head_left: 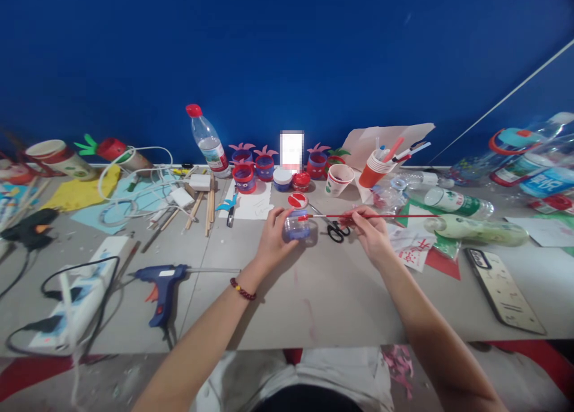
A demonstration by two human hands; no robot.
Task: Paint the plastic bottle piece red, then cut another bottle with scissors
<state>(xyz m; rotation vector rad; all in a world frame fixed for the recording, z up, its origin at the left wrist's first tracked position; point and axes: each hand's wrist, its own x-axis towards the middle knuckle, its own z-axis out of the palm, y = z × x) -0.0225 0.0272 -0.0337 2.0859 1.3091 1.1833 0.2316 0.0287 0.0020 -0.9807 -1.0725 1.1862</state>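
Observation:
My left hand (272, 235) is closed around a small clear plastic cup (297, 228) with a bluish bottom, apparently a cut bottle base. In my right hand (370, 229) is a thin red paintbrush (403, 216), pinched between thumb and fingers. Its red-wet tip meets the side of the cup near the rim. Just behind the cup lies a round lid (298, 200) smeared with red paint. A small red paint jar (301, 181) and a white-lidded jar (283, 179) stand beyond. Black-handled scissors (338, 231) rest between my hands.
A blue glue gun (162, 283) and a white power strip (89, 292) with cords lie left. Several painted cups (244, 177) and a tall bottle (208, 143) line the back. A phone (504, 289), bottles (460, 202) and a cup of pens (375, 170) are right.

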